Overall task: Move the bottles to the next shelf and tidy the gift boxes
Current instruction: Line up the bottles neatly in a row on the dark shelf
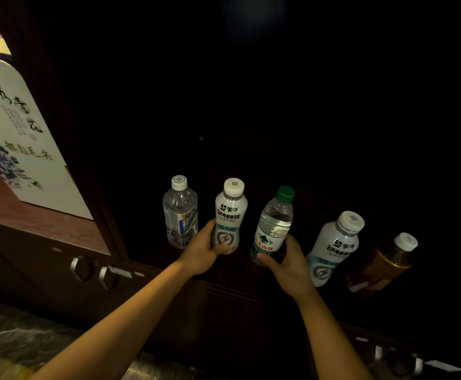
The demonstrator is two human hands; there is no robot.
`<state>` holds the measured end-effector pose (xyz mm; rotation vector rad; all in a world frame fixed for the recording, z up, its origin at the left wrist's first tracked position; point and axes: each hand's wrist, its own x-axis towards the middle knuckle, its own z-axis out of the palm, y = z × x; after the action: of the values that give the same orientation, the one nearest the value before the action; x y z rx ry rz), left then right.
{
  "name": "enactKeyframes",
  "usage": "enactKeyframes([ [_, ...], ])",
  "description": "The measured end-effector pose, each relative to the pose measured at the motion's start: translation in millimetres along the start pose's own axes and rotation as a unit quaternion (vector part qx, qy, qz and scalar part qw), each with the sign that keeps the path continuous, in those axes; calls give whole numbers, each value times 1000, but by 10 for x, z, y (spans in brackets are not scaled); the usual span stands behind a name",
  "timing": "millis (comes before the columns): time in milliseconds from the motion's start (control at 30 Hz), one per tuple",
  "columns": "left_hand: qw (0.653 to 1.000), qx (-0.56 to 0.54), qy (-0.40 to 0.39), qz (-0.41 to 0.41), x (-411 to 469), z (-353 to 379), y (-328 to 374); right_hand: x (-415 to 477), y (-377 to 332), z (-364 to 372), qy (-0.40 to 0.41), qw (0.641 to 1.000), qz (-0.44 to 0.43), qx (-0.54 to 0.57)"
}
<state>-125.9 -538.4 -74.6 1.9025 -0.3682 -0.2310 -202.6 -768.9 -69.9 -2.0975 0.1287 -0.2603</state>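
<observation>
your left hand (202, 250) wraps the lower half of a white milk-drink bottle (228, 215), upright in the dark shelf. your right hand (289, 266) closes around the base of a green-capped water bottle (274, 224), tilted right. a clear bottle (180, 212) stands just left of your left hand; 2 more bottles lean to the right of your right hand. a gift box (18, 138) sits well left.

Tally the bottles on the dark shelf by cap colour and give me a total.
White cap: 4 — the clear water bottle, the white drink bottle in the left hand, a second white drink bottle, and the amber tea bottle.
Green cap: 1 — the green-capped water bottle in the right hand.
Total: 5 bottles.
</observation>
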Motion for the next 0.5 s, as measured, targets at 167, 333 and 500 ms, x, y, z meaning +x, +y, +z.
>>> enactKeyframes([
  [167,1000,-5,2,-3,-16,14,23,8,-21,-20,-25,1000,3,8],
  [333,1000,-7,-5,-6,-33,13,23,26,-13,-63,-50,999,10,10],
  [500,1000,-8,-29,-7,-34,-26,50,34,-21,-103,-71,997,17,17],
])
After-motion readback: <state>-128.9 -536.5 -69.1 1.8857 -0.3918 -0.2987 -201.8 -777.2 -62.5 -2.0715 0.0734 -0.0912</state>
